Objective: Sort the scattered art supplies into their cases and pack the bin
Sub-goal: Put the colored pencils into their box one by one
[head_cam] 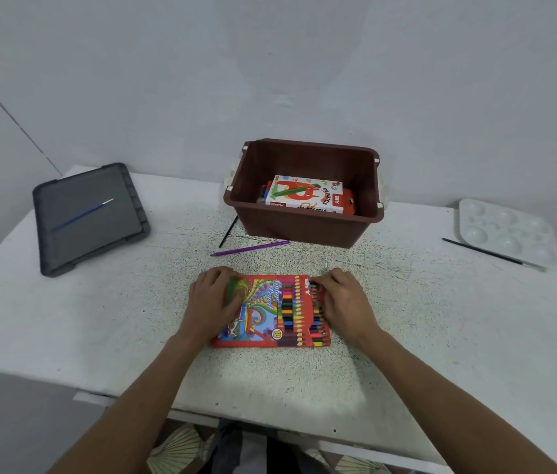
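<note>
— White speckled table (99, 319) against a pale wall. How far along is the packing?

— Partly done. The brown bin (304, 232) at 12 o'clock holds an oil pastels box (304, 196), which lies on items too hidden to name. The colour-pencil case (263, 313) lies at centre, open at its 3 o'clock end, with pencils inside.

— Hands?

— The left hand (210, 299) lies over the case's 9 o'clock end, fingers bent round its edge, holding it down. The right hand (342, 299) has its fingers curled at the open end. Whether they pinch a pencil or the flap cannot be told.

— Outstanding?

— Judged from the layout: close the case and bin it. A purple pencil (251, 248) and a thin black tool (228, 231) lie loose just in front of the bin. A blue brush (80, 215) rests on the grey lid (75, 248) at 10 o'clock. A dark brush (489, 252) lies against the palette (506, 230) at 2 o'clock. The lid is not fitted.
</note>
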